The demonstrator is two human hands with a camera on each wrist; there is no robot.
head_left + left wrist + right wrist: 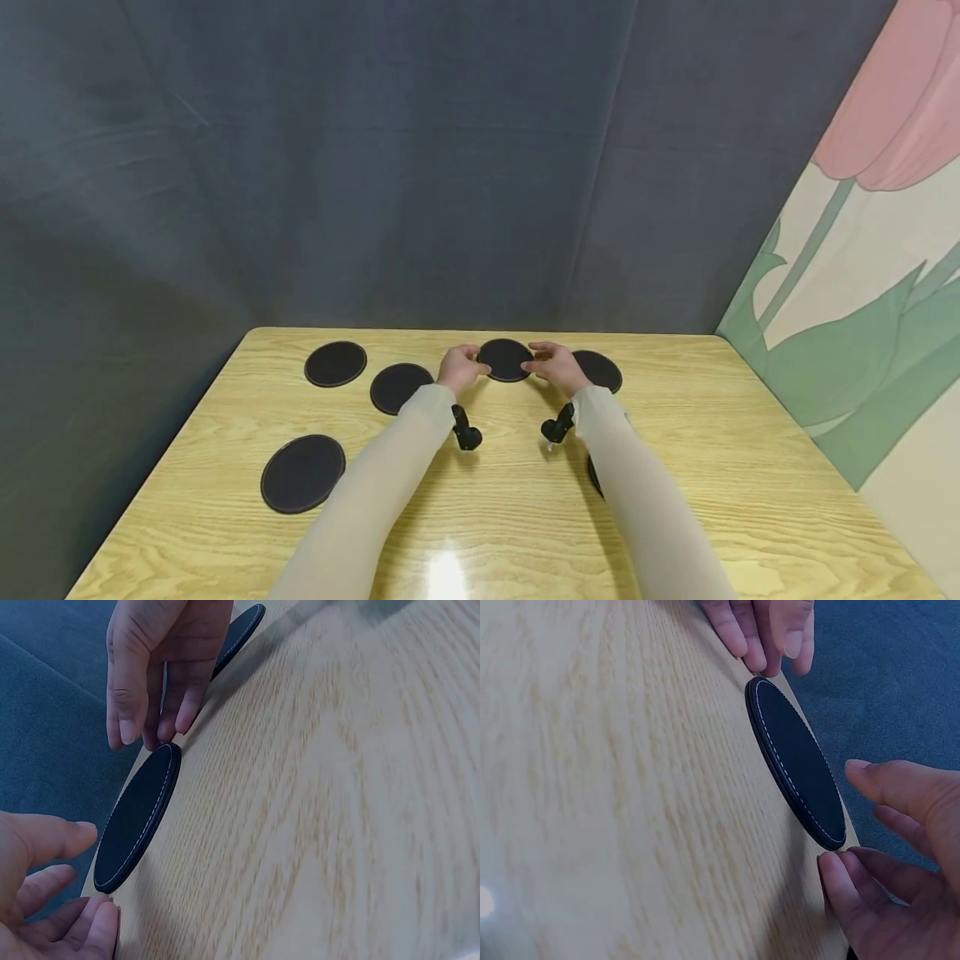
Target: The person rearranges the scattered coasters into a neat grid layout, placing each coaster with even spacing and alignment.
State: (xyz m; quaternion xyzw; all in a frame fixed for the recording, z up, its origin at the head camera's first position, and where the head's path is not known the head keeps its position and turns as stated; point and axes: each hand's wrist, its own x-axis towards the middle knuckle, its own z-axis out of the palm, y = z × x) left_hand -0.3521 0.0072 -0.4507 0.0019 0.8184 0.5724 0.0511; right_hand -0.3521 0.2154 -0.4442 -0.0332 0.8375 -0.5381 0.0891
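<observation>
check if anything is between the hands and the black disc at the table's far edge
Nothing visible: the left hand and right hand are right at opposite edges of the black disc. Another disc lies on the right hand's outer side, not between.

"Head view?"
"High on the near side, facing far over the table (517,517) to the curtain (420,183)!"
"Wrist views?"
"In close! Left looks right, right looks left, both sharing the far disc (506,360)!"

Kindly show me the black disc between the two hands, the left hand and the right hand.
Black disc (506,360): head view, middle of its upper face.
Left hand (458,368): head view, middle of the hand.
Right hand (561,367): head view, middle of the hand.
</observation>
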